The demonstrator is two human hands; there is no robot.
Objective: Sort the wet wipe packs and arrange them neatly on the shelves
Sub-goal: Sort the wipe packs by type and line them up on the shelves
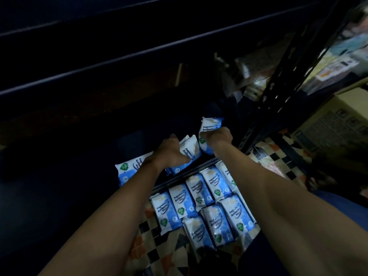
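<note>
Wet wipe packs (pixel 201 204) wait below; each hand, left hand (pixel 171 151) and right hand (pixel 218 136), grips one pack; best set flush at the shelf (pixel 79 186) front edge.

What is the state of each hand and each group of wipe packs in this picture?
left hand: grips a wipe pack, held tilted over the dark shelf.
right hand: grips another pack, raised and upright.
pack on the shelf: lies flat, beside the left wrist.
packs on the floor: lie flat in rows, face up, touching.
cardboard box: stands at right; whether closed cannot be told.
</note>
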